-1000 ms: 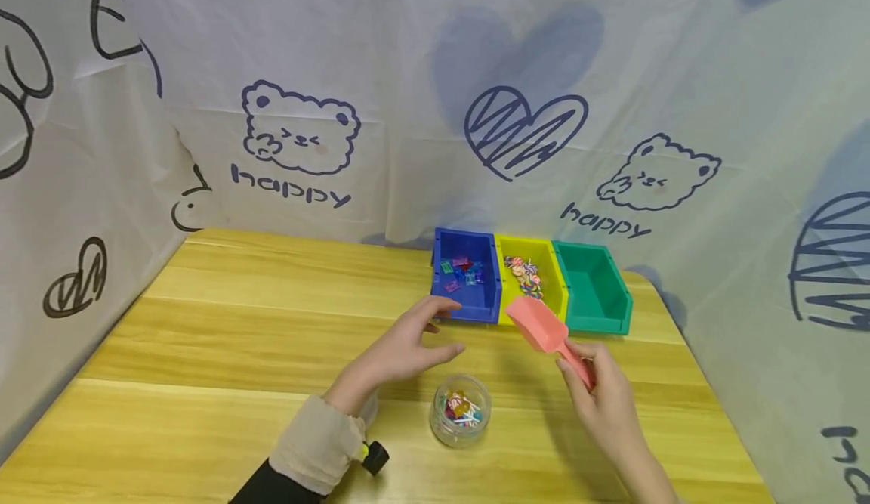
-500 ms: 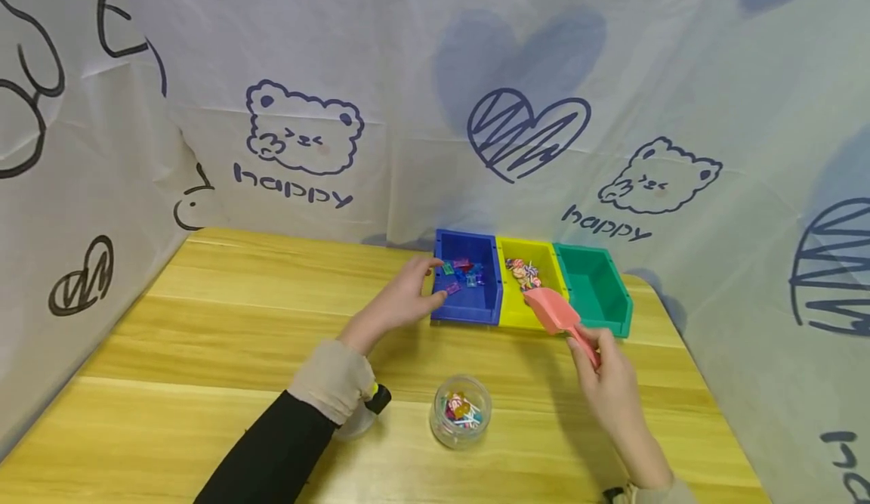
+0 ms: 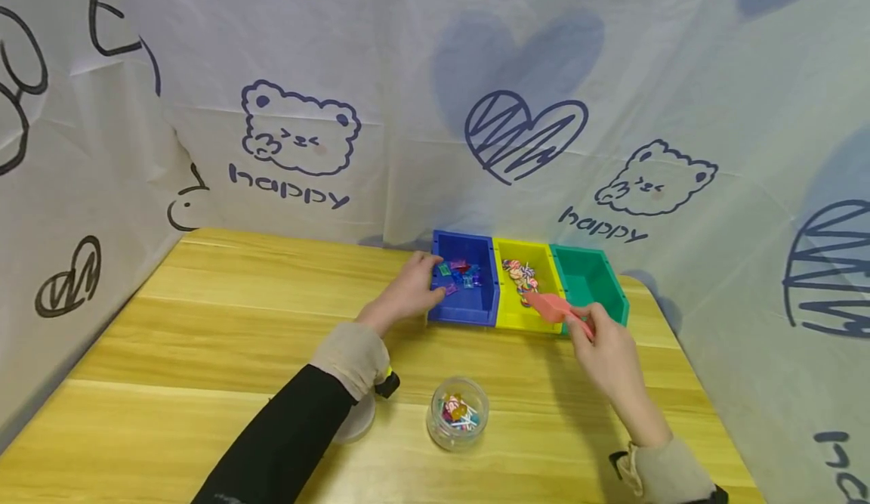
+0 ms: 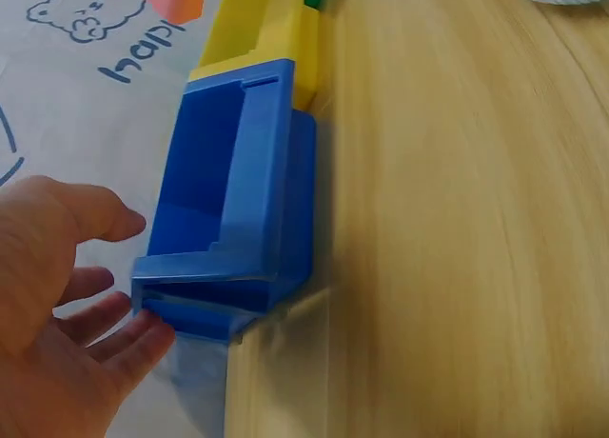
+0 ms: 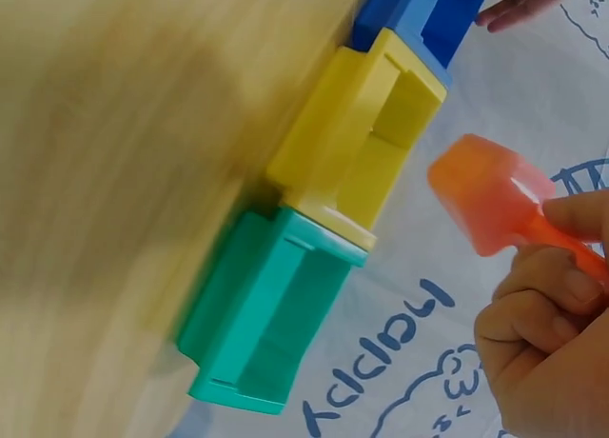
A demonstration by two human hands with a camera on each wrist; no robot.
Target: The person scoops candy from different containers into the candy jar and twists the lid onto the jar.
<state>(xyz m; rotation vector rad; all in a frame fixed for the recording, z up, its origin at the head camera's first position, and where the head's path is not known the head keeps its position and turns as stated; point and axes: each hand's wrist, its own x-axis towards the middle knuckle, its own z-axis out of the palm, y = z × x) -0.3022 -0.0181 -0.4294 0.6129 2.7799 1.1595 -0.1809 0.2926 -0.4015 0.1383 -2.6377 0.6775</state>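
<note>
My left hand [image 3: 406,289] is at the left side of the blue bin [image 3: 467,313], its thumb and fingers loosely spread with fingertips at the side wall. Small translucent coloured pieces [image 3: 464,273] lie in that bin. My right hand [image 3: 607,349] grips a pink scoop [image 3: 549,307] by its handle. The scoop is tilted, its mouth over the yellow bin [image 3: 516,321], beside striped swirl candies [image 3: 522,276]. The right wrist view shows the scoop [image 5: 490,190] with curled fingers around its handle. In the left wrist view, the left hand [image 4: 67,305] reaches the end of the blue bin [image 4: 257,190].
A green bin [image 3: 591,277] joins the yellow one on the right. A clear round jar [image 3: 458,442] with small candies and white sticks stands in front. A round translucent object [image 3: 358,422] sits partly under the left forearm. A white printed curtain [image 3: 408,149] hangs behind the wooden table [image 3: 224,323].
My left hand has moved forward to the blue bin's left side. My right hand has brought the scoop forward over the yellow bin and tilted it.
</note>
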